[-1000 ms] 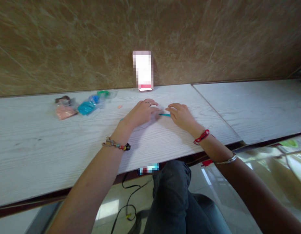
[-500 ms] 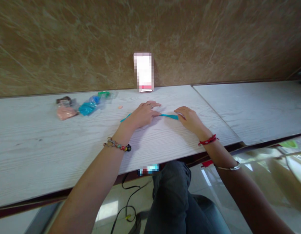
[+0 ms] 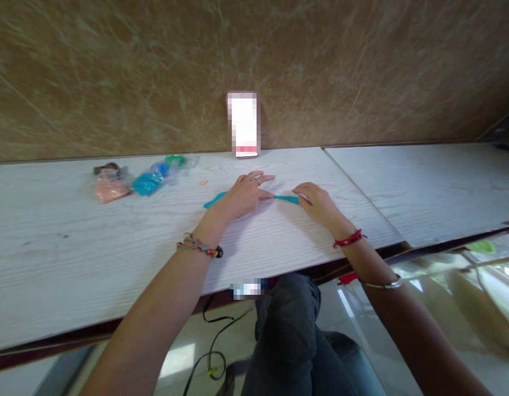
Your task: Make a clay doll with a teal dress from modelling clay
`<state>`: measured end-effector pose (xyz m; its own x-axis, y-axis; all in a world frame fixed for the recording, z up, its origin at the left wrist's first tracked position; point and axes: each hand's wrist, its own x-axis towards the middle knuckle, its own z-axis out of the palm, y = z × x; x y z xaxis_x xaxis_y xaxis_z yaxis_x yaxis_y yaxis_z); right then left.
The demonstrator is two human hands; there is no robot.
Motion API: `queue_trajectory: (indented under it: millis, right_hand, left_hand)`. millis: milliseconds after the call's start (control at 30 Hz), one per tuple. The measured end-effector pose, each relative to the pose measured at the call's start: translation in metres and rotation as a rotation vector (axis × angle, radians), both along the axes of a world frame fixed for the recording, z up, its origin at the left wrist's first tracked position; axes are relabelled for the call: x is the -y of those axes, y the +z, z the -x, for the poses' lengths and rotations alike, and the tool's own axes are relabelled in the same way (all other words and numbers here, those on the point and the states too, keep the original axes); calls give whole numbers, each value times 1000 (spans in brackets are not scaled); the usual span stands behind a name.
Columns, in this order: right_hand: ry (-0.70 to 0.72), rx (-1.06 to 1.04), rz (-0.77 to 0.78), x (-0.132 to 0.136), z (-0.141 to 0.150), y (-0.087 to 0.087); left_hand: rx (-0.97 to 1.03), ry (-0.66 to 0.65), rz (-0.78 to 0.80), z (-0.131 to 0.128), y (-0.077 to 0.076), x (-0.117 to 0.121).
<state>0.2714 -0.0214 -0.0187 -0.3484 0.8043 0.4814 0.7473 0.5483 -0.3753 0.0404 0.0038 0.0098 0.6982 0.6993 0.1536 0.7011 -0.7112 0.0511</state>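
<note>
My left hand [image 3: 247, 195] rests low over the table, fingers stretched out, one fingertip touching the narrow end of a thin teal strip [image 3: 286, 199]. The strip widens toward my right hand [image 3: 317, 202], whose fingers are closed round its other end. Whether it is a plastic clay tool or clay itself, I cannot tell. Another flat teal piece [image 3: 214, 200] shows behind my left wrist, partly hidden by it. Beyond that wrist lies a small pink bit [image 3: 203, 182], seemingly clay.
Bagged lumps in pink [image 3: 111, 190], teal [image 3: 147, 183], blue and green [image 3: 175, 160] lie at the left. A phone-shaped device [image 3: 244, 126], its screen blurred, leans on the brown wall. The pale table's [image 3: 155, 264] front edge runs above my knees.
My right hand has moved to the right, and more of the teal strip shows between the hands. My left hand has shifted slightly, showing more of the teal piece behind its wrist.
</note>
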Motion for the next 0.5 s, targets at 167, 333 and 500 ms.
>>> queue_trajectory:
  millis: [167, 333, 500]
  right_hand:
    - [10, 40, 5, 1, 1, 0]
    - [10, 71, 39, 1, 3, -2]
    - [53, 196, 152, -15, 22, 21]
  left_hand:
    - [153, -67, -92, 4, -1, -5]
    - [158, -48, -118, 4, -1, -7]
    - [159, 88, -183, 9, 3, -8]
